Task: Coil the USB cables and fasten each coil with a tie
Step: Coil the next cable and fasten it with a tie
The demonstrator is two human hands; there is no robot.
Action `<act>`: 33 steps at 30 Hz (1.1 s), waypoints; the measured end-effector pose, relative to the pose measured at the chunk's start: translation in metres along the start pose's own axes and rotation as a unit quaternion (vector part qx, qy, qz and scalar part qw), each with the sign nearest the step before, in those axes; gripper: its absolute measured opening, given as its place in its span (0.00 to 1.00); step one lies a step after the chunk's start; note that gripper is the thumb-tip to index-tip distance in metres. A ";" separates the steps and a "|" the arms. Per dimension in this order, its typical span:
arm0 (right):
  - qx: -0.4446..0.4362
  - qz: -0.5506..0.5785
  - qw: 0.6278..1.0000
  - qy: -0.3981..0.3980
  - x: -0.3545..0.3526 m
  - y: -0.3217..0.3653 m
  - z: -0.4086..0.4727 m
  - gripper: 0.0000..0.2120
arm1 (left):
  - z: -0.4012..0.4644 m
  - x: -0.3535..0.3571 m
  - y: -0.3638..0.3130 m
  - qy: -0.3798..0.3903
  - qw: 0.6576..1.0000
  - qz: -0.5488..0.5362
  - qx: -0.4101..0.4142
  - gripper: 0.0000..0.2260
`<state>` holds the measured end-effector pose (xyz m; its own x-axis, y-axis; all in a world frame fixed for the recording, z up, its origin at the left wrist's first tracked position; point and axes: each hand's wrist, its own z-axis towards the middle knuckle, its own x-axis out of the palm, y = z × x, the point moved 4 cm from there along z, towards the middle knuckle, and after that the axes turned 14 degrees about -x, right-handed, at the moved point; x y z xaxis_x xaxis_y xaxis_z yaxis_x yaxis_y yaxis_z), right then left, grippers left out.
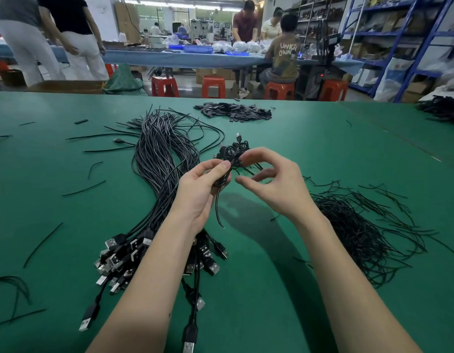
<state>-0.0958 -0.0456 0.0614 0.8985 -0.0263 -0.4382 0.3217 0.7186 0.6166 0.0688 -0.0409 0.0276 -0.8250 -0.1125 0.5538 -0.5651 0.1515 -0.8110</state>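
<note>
My left hand [201, 186] grips a coiled black USB cable [224, 178] above the green table [284, 301], and the cable's loose end hangs down below my fingers. My right hand [269, 179] is just right of the coil with its fingers curled; its fingertips reach the top of the coil, and I cannot tell if they pinch a tie. Behind my hands lies a small heap of coiled cables [233, 149]. A long bundle of uncoiled USB cables [159, 159] stretches along the left, plugs [124, 258] toward me. A pile of black wire ties [361, 233] lies to the right.
Loose ties are scattered over the left of the table. A heap of small black pieces [236, 112] sits at the far edge, and another dark pile [442, 109] at the far right. Beyond are red stools, people at a blue bench, and blue shelving.
</note>
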 end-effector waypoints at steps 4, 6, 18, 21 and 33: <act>-0.109 -0.155 0.982 -0.003 0.000 0.007 -0.003 0.07 | 0.000 0.002 0.004 0.009 0.999 -0.012 -0.032 0.04; -0.128 -0.168 0.977 -0.017 -0.002 0.007 -0.004 0.04 | 0.000 0.001 0.005 0.006 0.999 -0.013 -0.037 0.04; 0.049 0.046 0.998 -0.018 0.010 0.000 -0.005 0.05 | 0.000 -0.002 0.004 -0.018 0.999 0.001 -0.035 0.03; -0.075 -0.056 0.995 0.034 0.006 0.003 -0.005 0.14 | 0.001 -0.005 0.005 -0.014 0.997 -0.024 -0.068 0.02; 0.062 0.048 0.997 -0.020 0.001 -0.010 -0.008 0.01 | 0.003 -0.003 0.011 -0.007 0.998 0.022 -0.064 0.03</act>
<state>-0.1000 -0.0474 0.0498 0.9372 0.0090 -0.3486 0.2660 0.6279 0.7314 0.0647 -0.0419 0.0163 -0.8496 -0.1162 0.5145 -0.5250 0.2808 -0.8034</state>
